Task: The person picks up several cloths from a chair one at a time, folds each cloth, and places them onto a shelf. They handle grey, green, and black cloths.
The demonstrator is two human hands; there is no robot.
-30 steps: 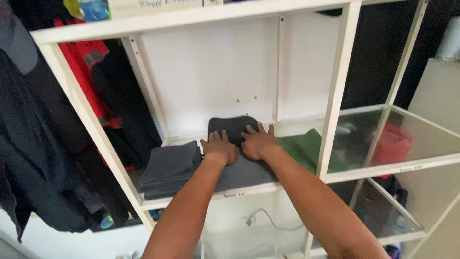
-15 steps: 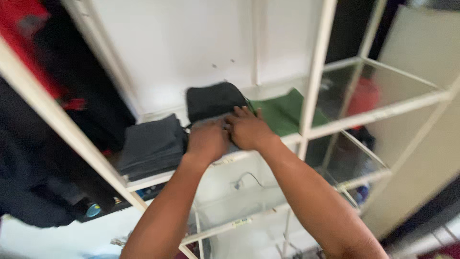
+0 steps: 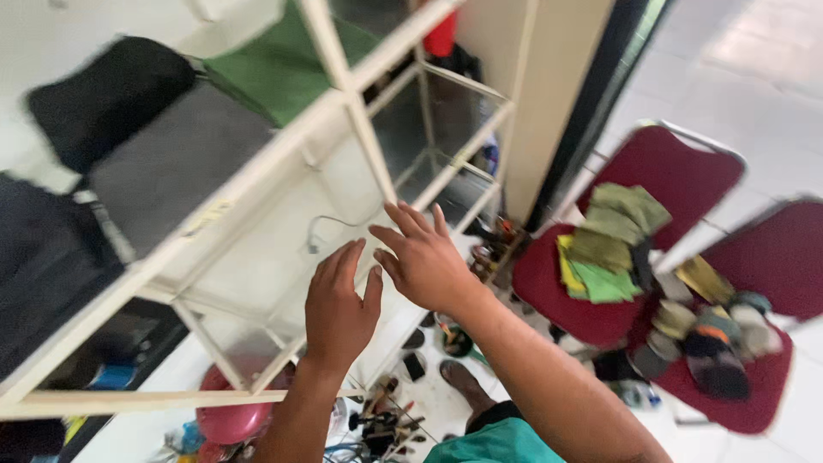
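Hovering empty, open left hand [image 3: 339, 307] and right hand [image 3: 426, 257] beside white shelf [image 3: 257, 176]

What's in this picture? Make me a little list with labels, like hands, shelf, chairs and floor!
left hand: left hand, open, holding nothing, in front of the shelf frame
right hand: right hand, open, fingers spread, holding nothing
shelf: white shelf frame with black folded cloth, grey cloth, green cloth
chairs: red chair with folded green and yellow cloths
floor: pink bowl

2 hands [image 3: 381, 283], 2 red chairs [image 3: 660, 171], 1 white shelf frame [image 3: 343, 103], and 3 folded garments [image 3: 111, 94] on its shelf.
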